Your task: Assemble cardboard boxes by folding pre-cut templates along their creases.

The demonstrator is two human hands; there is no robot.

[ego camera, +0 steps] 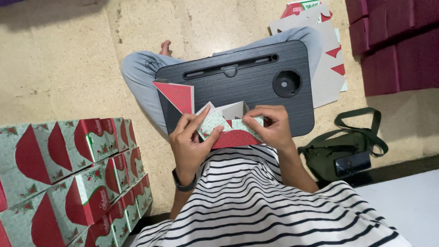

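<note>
A partly folded cardboard box (226,126), red and pale green with a floral print, is held over the near edge of a black lap desk (256,82). My left hand (192,142) grips its left side, fingers pressing a green flap. My right hand (270,126) pinches the right flap from above. One red triangular flap sticks up at the left. The box's grey inside shows between my hands.
Several finished boxes of the same print are stacked in rows at the left (68,178). Flat unfolded box blanks (329,68) lie on the floor at the upper right. A green shoulder bag (343,151) with a phone on it sits at the right. Maroon cushions (398,41) fill the far right.
</note>
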